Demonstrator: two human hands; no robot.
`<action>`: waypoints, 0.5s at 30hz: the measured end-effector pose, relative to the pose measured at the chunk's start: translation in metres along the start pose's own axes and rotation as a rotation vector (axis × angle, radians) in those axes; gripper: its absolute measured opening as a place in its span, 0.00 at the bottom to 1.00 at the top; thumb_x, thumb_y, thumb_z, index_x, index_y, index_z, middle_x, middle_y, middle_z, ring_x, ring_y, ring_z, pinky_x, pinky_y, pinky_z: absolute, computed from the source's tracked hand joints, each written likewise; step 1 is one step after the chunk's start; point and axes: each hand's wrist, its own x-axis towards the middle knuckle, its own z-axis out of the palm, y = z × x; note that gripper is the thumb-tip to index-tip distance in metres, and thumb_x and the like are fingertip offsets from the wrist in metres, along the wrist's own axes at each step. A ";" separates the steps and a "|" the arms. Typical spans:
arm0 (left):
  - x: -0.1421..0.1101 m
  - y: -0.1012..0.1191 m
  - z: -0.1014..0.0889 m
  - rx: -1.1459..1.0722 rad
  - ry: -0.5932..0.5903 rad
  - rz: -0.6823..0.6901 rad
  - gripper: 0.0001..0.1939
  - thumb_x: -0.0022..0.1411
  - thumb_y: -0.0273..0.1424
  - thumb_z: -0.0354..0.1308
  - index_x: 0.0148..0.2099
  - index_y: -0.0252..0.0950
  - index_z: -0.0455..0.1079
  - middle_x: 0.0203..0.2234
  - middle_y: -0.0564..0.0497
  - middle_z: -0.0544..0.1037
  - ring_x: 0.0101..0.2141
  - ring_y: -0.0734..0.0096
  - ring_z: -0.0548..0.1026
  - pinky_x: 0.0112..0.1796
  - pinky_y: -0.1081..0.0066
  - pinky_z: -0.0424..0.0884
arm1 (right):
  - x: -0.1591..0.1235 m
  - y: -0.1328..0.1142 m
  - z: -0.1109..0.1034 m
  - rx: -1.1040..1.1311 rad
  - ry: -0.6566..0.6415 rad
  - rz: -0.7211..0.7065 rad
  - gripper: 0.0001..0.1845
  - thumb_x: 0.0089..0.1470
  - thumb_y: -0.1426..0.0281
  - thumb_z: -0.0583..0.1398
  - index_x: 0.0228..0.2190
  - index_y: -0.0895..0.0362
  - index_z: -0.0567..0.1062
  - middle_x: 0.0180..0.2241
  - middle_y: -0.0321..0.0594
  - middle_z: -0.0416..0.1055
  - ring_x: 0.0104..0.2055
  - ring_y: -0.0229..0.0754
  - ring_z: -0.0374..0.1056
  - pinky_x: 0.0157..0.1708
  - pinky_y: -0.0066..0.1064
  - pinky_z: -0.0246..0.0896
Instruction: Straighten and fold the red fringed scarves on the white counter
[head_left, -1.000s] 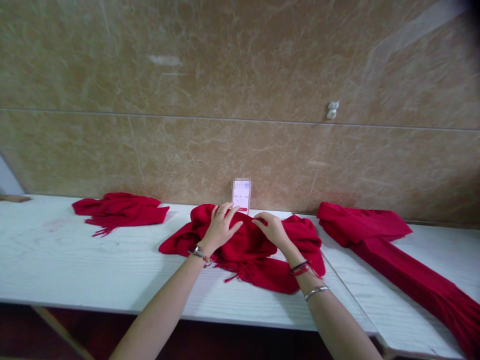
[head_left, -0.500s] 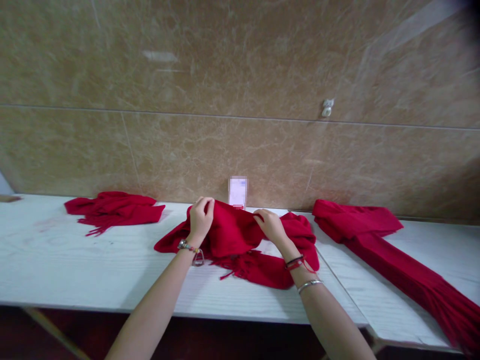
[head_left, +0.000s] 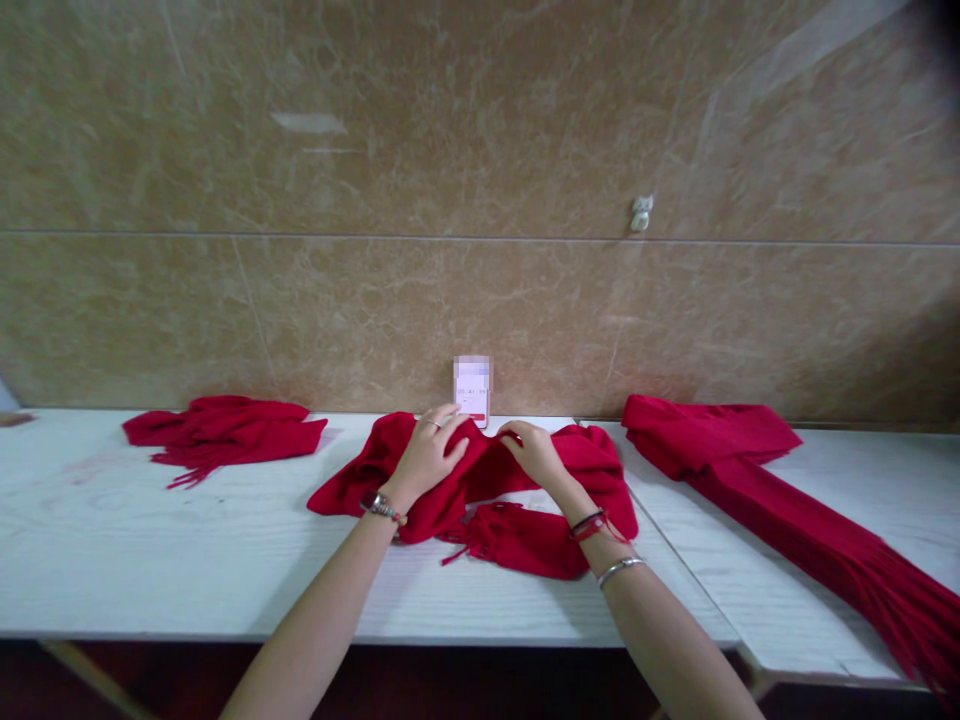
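A crumpled red scarf (head_left: 596,475) lies in loose folds on the white table in front of me, its fringe bunched near the middle. My left hand (head_left: 429,452) rests on its left part with thumb and fingers apart. With bent fingers, my right hand (head_left: 534,452) pinches the scarf's far edge near the centre. White tabletop shows through a gap between the folds beneath the right hand.
A second red scarf (head_left: 225,435) lies bunched at left. Another red scarf (head_left: 787,510) stretches over the right table, fringe past its front edge. A phone (head_left: 471,385) stands against the brown tiled wall (head_left: 360,310). A small white cat-shaped piece (head_left: 641,213) is on the wall.
My left hand has let go of the scarf's raised edge, spread its fingers and moved right over the cloth. The raised part has sunk down. My right hand keeps its pinch.
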 end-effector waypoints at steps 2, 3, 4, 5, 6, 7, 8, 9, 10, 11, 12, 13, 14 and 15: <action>-0.001 0.011 0.006 -0.088 -0.124 0.072 0.19 0.60 0.35 0.52 0.54 0.39 0.61 0.49 0.48 0.69 0.50 0.65 0.65 0.53 0.61 0.56 | 0.000 -0.004 -0.001 0.019 0.024 -0.016 0.09 0.49 0.77 0.54 0.29 0.55 0.73 0.30 0.38 0.74 0.34 0.41 0.68 0.38 0.32 0.61; -0.002 0.014 0.008 -0.109 -0.154 0.072 0.20 0.60 0.36 0.53 0.54 0.39 0.61 0.48 0.48 0.70 0.49 0.65 0.66 0.53 0.61 0.56 | 0.000 -0.005 -0.002 0.024 0.030 -0.021 0.09 0.49 0.77 0.54 0.29 0.55 0.73 0.30 0.38 0.74 0.34 0.40 0.68 0.38 0.32 0.61; -0.003 0.016 0.010 -0.119 -0.167 0.060 0.21 0.59 0.37 0.54 0.54 0.39 0.61 0.47 0.48 0.71 0.48 0.64 0.67 0.53 0.60 0.57 | -0.001 -0.007 -0.002 0.028 0.032 -0.027 0.09 0.49 0.77 0.54 0.29 0.55 0.73 0.30 0.38 0.73 0.34 0.40 0.68 0.37 0.31 0.61; -0.004 0.017 0.011 -0.120 -0.164 0.042 0.21 0.58 0.37 0.55 0.53 0.39 0.61 0.47 0.48 0.71 0.48 0.64 0.67 0.52 0.60 0.57 | -0.001 -0.008 -0.002 0.032 0.032 -0.036 0.09 0.49 0.77 0.55 0.29 0.55 0.73 0.30 0.38 0.73 0.34 0.40 0.68 0.37 0.31 0.61; -0.004 0.016 0.012 -0.118 -0.153 0.027 0.22 0.57 0.38 0.56 0.53 0.38 0.62 0.46 0.47 0.71 0.48 0.63 0.67 0.52 0.60 0.58 | -0.001 -0.010 -0.001 0.036 0.028 -0.047 0.08 0.49 0.77 0.55 0.28 0.55 0.73 0.29 0.38 0.73 0.34 0.40 0.68 0.37 0.31 0.61; -0.004 0.016 0.012 -0.117 -0.137 0.018 0.22 0.56 0.38 0.57 0.52 0.38 0.63 0.47 0.47 0.70 0.48 0.63 0.67 0.51 0.60 0.59 | -0.002 -0.011 -0.001 0.043 0.024 -0.061 0.08 0.49 0.77 0.55 0.29 0.55 0.73 0.29 0.39 0.73 0.34 0.40 0.67 0.36 0.30 0.61; -0.004 0.016 0.012 -0.118 -0.119 0.013 0.21 0.55 0.37 0.58 0.51 0.38 0.64 0.47 0.46 0.70 0.49 0.62 0.66 0.51 0.61 0.59 | -0.002 -0.013 0.000 0.050 0.020 -0.076 0.08 0.49 0.77 0.55 0.29 0.55 0.73 0.29 0.39 0.73 0.33 0.40 0.67 0.36 0.30 0.61; -0.004 0.016 0.013 -0.122 -0.104 0.012 0.19 0.55 0.37 0.58 0.49 0.38 0.65 0.48 0.46 0.69 0.49 0.62 0.65 0.51 0.60 0.59 | -0.003 -0.014 0.002 0.055 0.017 -0.091 0.08 0.49 0.77 0.56 0.29 0.55 0.73 0.29 0.39 0.73 0.33 0.40 0.67 0.36 0.30 0.61; -0.004 0.016 0.014 -0.130 -0.095 0.014 0.15 0.56 0.35 0.58 0.46 0.38 0.66 0.47 0.47 0.70 0.49 0.62 0.66 0.51 0.60 0.58 | -0.003 -0.015 0.002 0.057 0.014 -0.104 0.08 0.49 0.77 0.56 0.29 0.56 0.73 0.30 0.40 0.72 0.34 0.40 0.67 0.36 0.30 0.61; -0.004 0.016 0.015 -0.139 -0.093 0.015 0.11 0.58 0.33 0.56 0.44 0.38 0.67 0.45 0.48 0.71 0.47 0.64 0.67 0.51 0.60 0.57 | -0.003 -0.016 0.003 0.055 0.011 -0.114 0.07 0.50 0.77 0.56 0.29 0.55 0.73 0.30 0.40 0.72 0.34 0.40 0.67 0.36 0.30 0.61; -0.004 0.017 0.016 -0.147 -0.095 0.014 0.07 0.59 0.31 0.54 0.41 0.38 0.68 0.41 0.49 0.73 0.44 0.65 0.69 0.51 0.59 0.57 | -0.003 -0.016 0.004 0.050 0.007 -0.120 0.07 0.50 0.77 0.56 0.29 0.55 0.73 0.30 0.40 0.72 0.34 0.40 0.67 0.36 0.30 0.61; -0.003 0.016 0.017 -0.150 -0.091 0.003 0.05 0.61 0.29 0.51 0.38 0.38 0.68 0.37 0.51 0.75 0.41 0.67 0.71 0.50 0.59 0.58 | -0.003 -0.016 0.003 0.040 0.002 -0.124 0.07 0.50 0.76 0.56 0.29 0.55 0.73 0.29 0.40 0.72 0.34 0.40 0.67 0.36 0.30 0.61; -0.003 0.015 0.017 -0.148 -0.078 -0.017 0.05 0.61 0.28 0.50 0.36 0.38 0.67 0.34 0.52 0.75 0.38 0.67 0.71 0.49 0.60 0.59 | -0.003 -0.014 0.003 0.025 -0.003 -0.125 0.07 0.51 0.76 0.56 0.29 0.55 0.73 0.29 0.40 0.72 0.34 0.40 0.67 0.36 0.30 0.61; -0.002 0.012 0.017 -0.142 -0.050 -0.048 0.06 0.62 0.28 0.48 0.35 0.38 0.66 0.31 0.52 0.75 0.36 0.68 0.71 0.47 0.60 0.60 | -0.003 -0.012 0.002 0.003 -0.010 -0.126 0.06 0.51 0.75 0.56 0.29 0.55 0.73 0.29 0.40 0.72 0.34 0.40 0.67 0.36 0.31 0.60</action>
